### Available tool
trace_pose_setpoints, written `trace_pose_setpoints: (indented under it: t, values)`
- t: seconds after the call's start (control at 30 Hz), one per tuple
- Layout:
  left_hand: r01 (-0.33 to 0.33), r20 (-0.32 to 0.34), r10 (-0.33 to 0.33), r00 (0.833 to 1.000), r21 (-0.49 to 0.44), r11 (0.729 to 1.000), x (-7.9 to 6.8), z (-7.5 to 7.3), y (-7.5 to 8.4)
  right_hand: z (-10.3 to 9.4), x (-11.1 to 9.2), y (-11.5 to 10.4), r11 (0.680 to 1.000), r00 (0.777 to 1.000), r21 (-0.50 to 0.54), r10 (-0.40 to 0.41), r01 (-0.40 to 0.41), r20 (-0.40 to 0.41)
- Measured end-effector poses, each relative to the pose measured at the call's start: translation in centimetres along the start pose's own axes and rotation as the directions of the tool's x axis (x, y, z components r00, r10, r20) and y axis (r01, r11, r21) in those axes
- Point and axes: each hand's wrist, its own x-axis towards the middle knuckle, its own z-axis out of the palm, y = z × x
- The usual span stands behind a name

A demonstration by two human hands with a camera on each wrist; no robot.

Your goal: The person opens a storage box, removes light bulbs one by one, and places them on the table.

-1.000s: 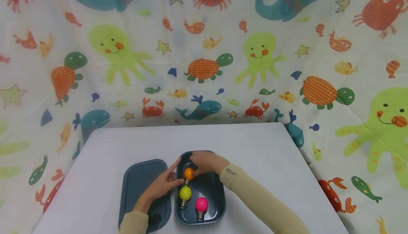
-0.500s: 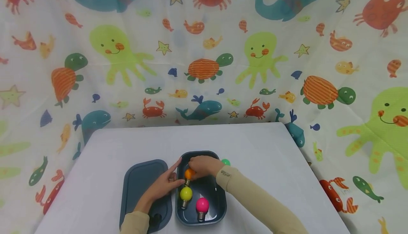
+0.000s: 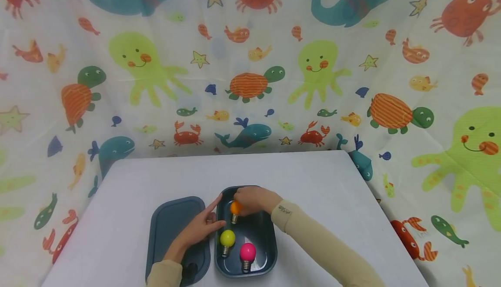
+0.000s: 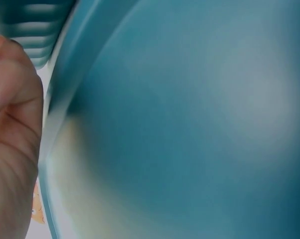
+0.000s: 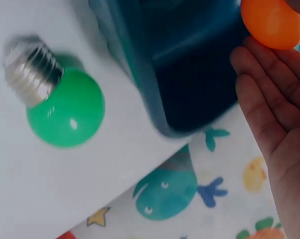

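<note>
In the head view, my right hand (image 3: pixel 256 199) reaches into a dark blue box (image 3: pixel 260 232) and pinches an orange light bulb (image 3: pixel 235 207), whose screw base points toward me. The right wrist view shows the orange bulb against the fingertips. My left hand (image 3: pixel 198 227) rests at the box's left rim, index finger and thumb stretched out along it. Inside the box lie a yellow bulb (image 3: pixel 227 238) on the left and a pink bulb (image 3: pixel 247 251) near the front, both with silver screw bases.
A matching flat lid (image 3: pixel 170 226) lies left of the box, partly under the left arm. A green bulb (image 5: pixel 68 112) lies on the white table outside the box, hidden in the head view. Behind the table hangs a sea-animal curtain (image 3: pixel 250 85).
My right hand has shifted the orange bulb slightly up and right, away from the yellow one. The green bulb, glimpsed half a second ago, is hidden behind the right wrist. My left hand stays.
</note>
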Motion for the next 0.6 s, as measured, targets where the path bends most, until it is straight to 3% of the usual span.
trace_pose_setpoints:
  t: [0.23,0.47,0.6]
  values:
    - [0.010,-0.003,-0.010,1.000,0.005,1.000,-0.2,-0.1,0.2,-2.0,-2.7,2.6,0.987,0.997,0.157,0.050,-0.040,-0.060]
    - [-0.003,-0.020,0.004,1.000,0.026,1.000,-0.1,0.1,0.2,-3.6,-6.0,6.1,0.971,0.985,0.218,0.122,-0.094,-0.120]
    - [-0.009,-0.023,0.010,1.000,0.034,0.999,-0.1,0.1,0.2,-3.8,-8.2,9.0,0.954,0.975,0.253,0.191,-0.159,-0.108]
